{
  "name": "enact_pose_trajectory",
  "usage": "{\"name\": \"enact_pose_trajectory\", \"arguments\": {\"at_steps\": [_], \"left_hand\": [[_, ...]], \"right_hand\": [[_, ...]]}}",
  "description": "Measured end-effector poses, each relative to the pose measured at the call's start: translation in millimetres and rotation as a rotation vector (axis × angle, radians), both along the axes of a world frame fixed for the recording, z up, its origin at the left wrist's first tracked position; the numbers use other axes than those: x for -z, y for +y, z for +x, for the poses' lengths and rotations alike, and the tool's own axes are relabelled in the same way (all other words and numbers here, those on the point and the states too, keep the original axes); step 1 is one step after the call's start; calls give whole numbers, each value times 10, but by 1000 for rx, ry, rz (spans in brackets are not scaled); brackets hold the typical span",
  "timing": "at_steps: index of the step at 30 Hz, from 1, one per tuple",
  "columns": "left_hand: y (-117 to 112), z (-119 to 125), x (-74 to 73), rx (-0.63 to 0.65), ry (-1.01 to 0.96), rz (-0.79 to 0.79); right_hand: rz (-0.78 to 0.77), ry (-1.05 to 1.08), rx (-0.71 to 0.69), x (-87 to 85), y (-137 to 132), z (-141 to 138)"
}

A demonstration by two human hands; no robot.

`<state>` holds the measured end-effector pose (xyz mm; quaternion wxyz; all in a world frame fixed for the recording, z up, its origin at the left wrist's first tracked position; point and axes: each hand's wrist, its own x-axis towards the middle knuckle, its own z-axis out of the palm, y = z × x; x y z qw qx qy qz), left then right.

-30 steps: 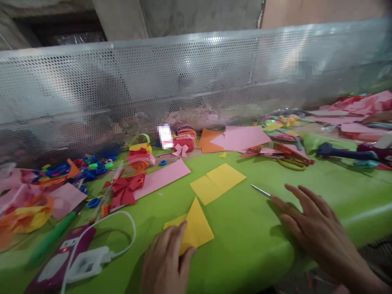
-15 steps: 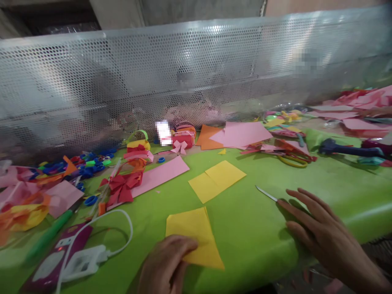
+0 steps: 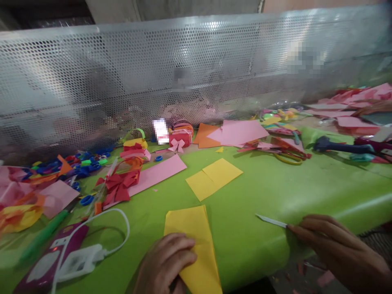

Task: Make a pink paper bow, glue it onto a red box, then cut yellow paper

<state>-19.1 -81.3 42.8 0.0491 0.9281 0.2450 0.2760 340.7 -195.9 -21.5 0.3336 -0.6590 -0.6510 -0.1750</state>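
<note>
My left hand rests with curled fingers on a yellow sheet of paper at the near edge of the green table, pinning it down. My right hand is at the near right edge, fingers closed around a thin metal blade whose tip points left over the table. A second yellow sheet, folded, lies flat beyond the hands, touched by neither.
A perforated metal screen walls off the back. Pink strip, red bow, coloured rings and paper scraps crowd the left. A purple device with white cable lies near left. Pink and orange sheets, scissors sit right.
My left hand turned the yellow sheet and pulled it nearer. My right hand drew back to the table's edge and closed on the blade, bringing it along.
</note>
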Motion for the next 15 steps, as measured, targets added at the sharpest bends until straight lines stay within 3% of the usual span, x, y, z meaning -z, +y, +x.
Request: {"name": "enact_pose_trajectory", "arguments": {"at_steps": [2, 5, 7, 10, 15], "left_hand": [[12, 25, -20, 0, -18, -22], [47, 93, -64, 29, -51, -134], [70, 140, -93, 59, -64, -244], [90, 169, -123, 103, -85, -349], [117, 105, -135, 242, -67, -398]], "right_hand": [[89, -64, -126, -114, 60, -138], [170, 53, 50, -273, 139, -484], [87, 245, 37, -347, 163, -746], [-185, 491, -181, -416, 153, -1047], [-376, 634, -332, -471, 101, -1209]]}}
